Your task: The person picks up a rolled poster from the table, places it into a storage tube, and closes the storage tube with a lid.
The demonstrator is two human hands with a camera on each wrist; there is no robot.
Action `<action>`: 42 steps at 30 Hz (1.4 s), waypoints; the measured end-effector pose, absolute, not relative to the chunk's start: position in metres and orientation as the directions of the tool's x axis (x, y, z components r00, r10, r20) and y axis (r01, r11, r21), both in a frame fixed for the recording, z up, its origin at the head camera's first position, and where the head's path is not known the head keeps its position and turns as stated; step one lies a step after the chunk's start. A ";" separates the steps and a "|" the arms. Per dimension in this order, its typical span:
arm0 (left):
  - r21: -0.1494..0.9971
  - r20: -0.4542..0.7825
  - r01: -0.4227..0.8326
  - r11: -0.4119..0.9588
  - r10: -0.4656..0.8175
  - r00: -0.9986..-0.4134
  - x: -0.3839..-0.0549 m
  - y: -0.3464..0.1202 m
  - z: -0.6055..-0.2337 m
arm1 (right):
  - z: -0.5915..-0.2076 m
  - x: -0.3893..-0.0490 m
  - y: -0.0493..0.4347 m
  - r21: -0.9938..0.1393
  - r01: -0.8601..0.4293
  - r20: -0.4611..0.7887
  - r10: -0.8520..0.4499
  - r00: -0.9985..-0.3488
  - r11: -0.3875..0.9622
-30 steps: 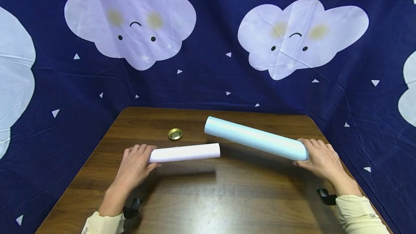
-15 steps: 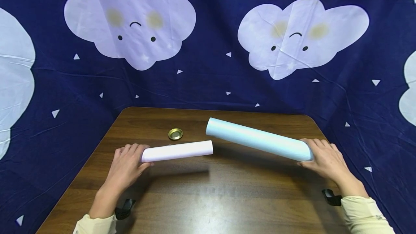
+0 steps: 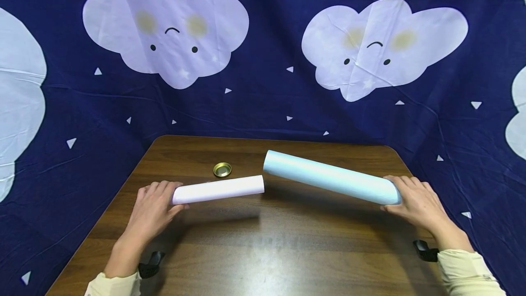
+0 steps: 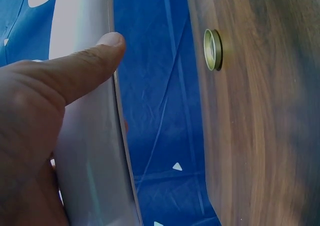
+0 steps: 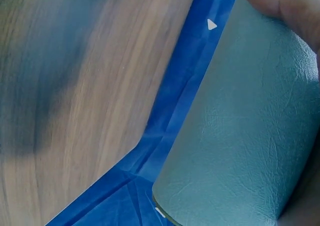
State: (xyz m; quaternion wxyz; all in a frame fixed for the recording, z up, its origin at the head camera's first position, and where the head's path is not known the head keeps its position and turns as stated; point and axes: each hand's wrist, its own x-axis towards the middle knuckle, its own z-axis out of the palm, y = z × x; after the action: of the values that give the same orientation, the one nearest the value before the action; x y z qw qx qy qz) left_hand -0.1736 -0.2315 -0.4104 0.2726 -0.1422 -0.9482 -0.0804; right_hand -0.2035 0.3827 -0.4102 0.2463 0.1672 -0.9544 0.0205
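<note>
- White roll (image 3: pixel 219 189): held over the counter (image 3: pixel 324 245), left grip (image 3: pixel 152 207) curled round its outer end, thumb laid across it.
- Blue roll (image 3: pixel 333 177): thicker, also over the counter, right grip (image 3: pixel 417 202) wrapped round its outer end; the rolls' inner ends sit near, apart.
- Gold lid (image 3: pixel 222 169): on the counter, beyond the white roll.
- Cloud-printed cloth (image 3: pixel 263 49): behind the counter.
</note>
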 end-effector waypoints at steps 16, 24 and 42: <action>0.086 0.559 0.317 0.945 0.218 -0.800 -0.172 -0.245 -0.407 | -0.407 -0.199 0.390 0.059 -0.358 0.498 -0.338 -0.798 0.932; 0.087 0.554 0.302 0.949 0.206 -0.807 -0.174 -0.251 -0.402 | -0.404 -0.200 0.392 0.068 -0.374 0.511 -0.355 -0.783 0.925; 0.074 0.577 0.301 0.951 0.206 -0.790 -0.174 -0.259 -0.399 | -0.399 -0.201 0.388 0.083 -0.413 0.522 -0.392 -0.757 0.907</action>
State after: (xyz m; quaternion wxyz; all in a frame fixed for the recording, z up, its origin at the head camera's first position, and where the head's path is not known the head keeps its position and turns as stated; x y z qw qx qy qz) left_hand -0.1744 -0.2587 -0.3990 0.2946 -0.1345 -0.9426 -0.0811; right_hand -0.2015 0.3885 -0.3993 0.2745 0.2148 -0.9371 0.0187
